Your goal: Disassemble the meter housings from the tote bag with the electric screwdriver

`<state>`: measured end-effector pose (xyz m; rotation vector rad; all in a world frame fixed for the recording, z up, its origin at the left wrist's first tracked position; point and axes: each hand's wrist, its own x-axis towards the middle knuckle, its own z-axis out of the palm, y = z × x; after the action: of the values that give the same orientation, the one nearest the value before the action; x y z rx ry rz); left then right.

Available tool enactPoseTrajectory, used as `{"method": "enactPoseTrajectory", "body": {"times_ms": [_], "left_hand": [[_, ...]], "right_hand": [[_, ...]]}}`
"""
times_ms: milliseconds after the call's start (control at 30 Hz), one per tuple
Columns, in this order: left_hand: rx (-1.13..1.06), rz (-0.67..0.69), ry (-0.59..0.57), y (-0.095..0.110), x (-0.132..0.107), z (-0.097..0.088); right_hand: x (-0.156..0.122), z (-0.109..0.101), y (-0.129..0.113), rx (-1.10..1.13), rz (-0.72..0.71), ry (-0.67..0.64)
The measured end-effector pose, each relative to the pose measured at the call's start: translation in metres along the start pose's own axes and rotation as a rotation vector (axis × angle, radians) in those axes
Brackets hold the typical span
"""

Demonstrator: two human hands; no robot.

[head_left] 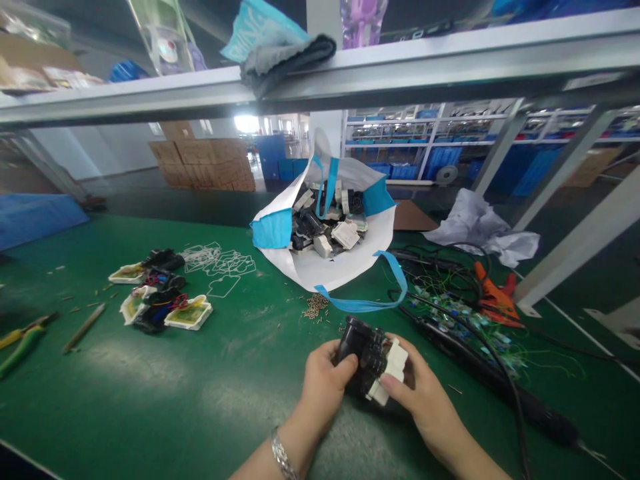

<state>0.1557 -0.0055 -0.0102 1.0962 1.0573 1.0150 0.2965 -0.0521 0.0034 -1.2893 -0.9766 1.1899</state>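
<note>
We look over a green table (175, 413), with the white bag (310, 270) standing at its far side, blue-handled, its mouth open toward us and heaped with black and white parts. To the right of the bag and nearer to us lies a long black tool (480, 363) with its cable; farther right of the bag is a crumpled white sheet (465, 220). Green and blue scraps (450, 307) spread just right of the bag's near handle. Left of the bag sit several opened units (160, 300), white shells lying face up, wires running to their black bodies.

In front of the bag are both our hands, thumbs and fingers closed around the held unit (367, 353): our left hand (325, 367) pinches its black side, our right hand (420, 380) its white casing (393, 373). Between the opened units and the bag lie white wire loops (220, 263); close before the bag is a small pile of screws (316, 307).

We judge the work well along but unfinished: the bag is amply stocked, while the opened units show exposed insides. We cannot tell whether the held unit's casing is fastened.
</note>
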Motion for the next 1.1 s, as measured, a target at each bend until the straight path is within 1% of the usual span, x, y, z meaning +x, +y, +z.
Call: {"method": "enactPoseTrajectory", "body": {"times_ms": [133, 233, 400, 533, 633, 767, 900, 1000, 1100], "left_hand": [[0.011, 0.05, 0.034, 0.002, 0.0, 0.002], [-0.085, 0.029, 0.037, 0.003, -0.002, 0.004], [-0.286, -0.121, -0.009, 0.003, -0.001, 0.003], [-0.32, -0.215, -0.047, 0.007, 0.003, -0.006], [-0.335, -0.283, -0.097, 0.011, 0.005, -0.013], [-0.348, -0.352, -0.081, 0.012, 0.006, -0.016], [-0.33, -0.406, -0.086, 0.01, 0.006, -0.016], [-0.314, -0.43, -0.104, 0.008, 0.008, -0.017], [-0.294, -0.438, -0.116, 0.008, 0.01, -0.018]], "right_hand": [[-0.001, 0.004, 0.0, -0.009, -0.036, 0.09], [0.003, 0.002, 0.002, 0.021, -0.022, 0.087], [0.011, -0.009, 0.007, 0.086, 0.024, 0.016], [0.011, -0.022, 0.003, 0.064, 0.069, -0.112], [0.009, -0.03, -0.001, 0.01, 0.045, -0.242], [0.008, -0.038, -0.001, 0.045, 0.018, -0.379], [0.009, -0.044, 0.0, 0.127, 0.061, -0.577], [0.008, -0.044, 0.0, 0.157, 0.098, -0.628], [0.008, -0.043, 0.0, 0.157, 0.11, -0.591]]}}
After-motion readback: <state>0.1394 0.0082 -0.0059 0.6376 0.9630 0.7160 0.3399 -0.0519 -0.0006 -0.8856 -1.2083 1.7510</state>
